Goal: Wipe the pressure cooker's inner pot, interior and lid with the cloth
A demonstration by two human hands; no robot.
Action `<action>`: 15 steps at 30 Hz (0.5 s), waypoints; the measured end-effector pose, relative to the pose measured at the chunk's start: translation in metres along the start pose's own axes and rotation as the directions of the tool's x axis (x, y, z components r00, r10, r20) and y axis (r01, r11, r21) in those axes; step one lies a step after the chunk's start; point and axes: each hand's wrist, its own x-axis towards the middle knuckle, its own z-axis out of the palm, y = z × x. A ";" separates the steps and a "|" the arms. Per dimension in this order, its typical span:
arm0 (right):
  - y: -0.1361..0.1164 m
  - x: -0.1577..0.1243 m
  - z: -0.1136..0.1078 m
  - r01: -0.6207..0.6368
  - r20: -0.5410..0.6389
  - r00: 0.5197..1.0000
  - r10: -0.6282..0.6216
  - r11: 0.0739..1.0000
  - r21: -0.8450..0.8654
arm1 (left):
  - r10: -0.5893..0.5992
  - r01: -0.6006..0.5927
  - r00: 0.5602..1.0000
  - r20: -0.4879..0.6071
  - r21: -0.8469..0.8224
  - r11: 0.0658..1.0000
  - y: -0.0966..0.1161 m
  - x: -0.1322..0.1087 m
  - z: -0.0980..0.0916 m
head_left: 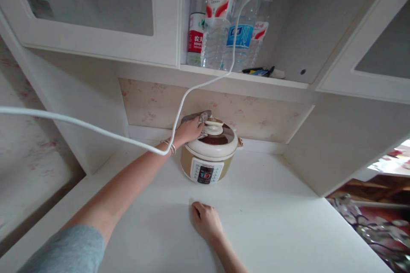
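Head: left hand (190, 129) grips cloth (204, 117) — right hand (207, 222) fisted (bottle label (219, 3): "娃哈哈").

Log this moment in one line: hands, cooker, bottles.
left hand: holding cloth at cooker | right hand: curled at counter | cooker: lid on | bottles: on shelf above
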 end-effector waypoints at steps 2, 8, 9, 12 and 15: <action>0.000 0.001 0.000 0.002 -0.004 1.000 -0.002 1.000 -0.006 | -0.009 0.011 0.999 -0.032 0.059 0.998 0.002 -0.013 0.011; -0.001 0.004 0.003 0.035 -0.010 0.999 -0.035 0.999 -0.036 | 0.097 -0.075 0.986 -0.138 0.162 0.984 0.027 -0.071 0.024; -0.001 0.004 0.003 0.038 -0.015 0.999 -0.039 0.998 -0.040 | 0.145 -0.120 0.981 -0.129 0.181 0.976 0.034 -0.080 0.025; -0.002 0.004 0.006 0.048 -0.025 0.998 -0.049 0.997 -0.053 | 0.285 -0.266 0.956 -0.061 0.217 0.939 0.057 -0.096 0.032; -0.001 0.003 0.007 0.058 -0.041 0.997 -0.060 0.997 -0.055 | 0.412 -0.406 0.911 0.020 0.219 0.887 0.078 -0.089 0.046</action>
